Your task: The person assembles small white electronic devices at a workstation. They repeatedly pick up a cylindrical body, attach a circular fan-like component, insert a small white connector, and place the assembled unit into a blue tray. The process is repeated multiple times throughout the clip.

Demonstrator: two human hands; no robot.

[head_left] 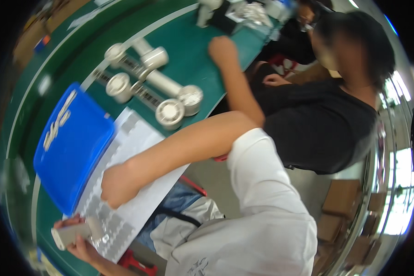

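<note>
My left hand (80, 244) is wrapped round the handle of a white hammer-shaped handheld device (71, 235), whose wide head seems covered in clear plastic. This device is held low, over the near end of a white sheet with rows of grey stickers (117, 225). On the middle of that sheet rests my right hand (120, 185), its fingers curled down and closed. Whatever the fingertips pinch is hidden beneath the hand. Farther off, several more white devices with round heads (170, 113) lie on the green table, some with striped labels along their handles.
A blue tray (73, 156) holding a few small white strips (57, 122) stands left of the sticker sheet. At the right sits a co-worker in a black shirt (317, 124), one forearm resting on the table (193, 50). Cardboard boxes (340, 198) are stacked behind.
</note>
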